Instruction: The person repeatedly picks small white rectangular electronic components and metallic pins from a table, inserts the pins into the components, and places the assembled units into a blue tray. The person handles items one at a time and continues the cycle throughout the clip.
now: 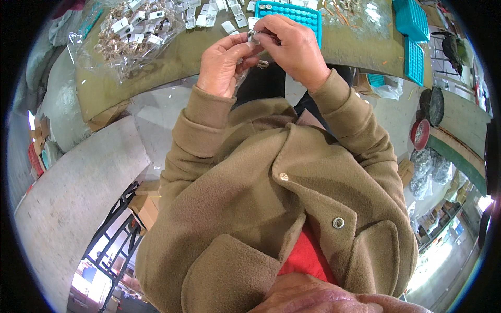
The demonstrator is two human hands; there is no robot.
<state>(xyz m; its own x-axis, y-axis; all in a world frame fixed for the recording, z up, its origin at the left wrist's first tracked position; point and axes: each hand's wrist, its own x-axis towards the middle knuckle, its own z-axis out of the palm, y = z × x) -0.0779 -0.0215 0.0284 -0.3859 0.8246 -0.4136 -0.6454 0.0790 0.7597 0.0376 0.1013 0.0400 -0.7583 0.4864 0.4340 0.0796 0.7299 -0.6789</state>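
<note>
My left hand (pixel 222 65) and my right hand (pixel 296 48) meet over the near edge of the table, fingers pinched together on a small pale part (pixel 251 36) that they mostly cover. A small looped piece (pixel 262 64) shows just below the fingers of my left hand; its link to the part is hidden. Right behind my hands lies a turquoise tray (pixel 319 26) with rows of round pockets. Small white plastic pieces (pixel 228 27) lie loose to the left of the tray.
At the left, an open clear bag (pixel 117 65) holds thin coppery strands and several white pieces. Orange scraps and clear plastic (pixel 355 15) lie right of the tray. Stacked turquoise trays (pixel 411 21) stand at the table's right end. A red bowl (pixel 420 134) sits further right.
</note>
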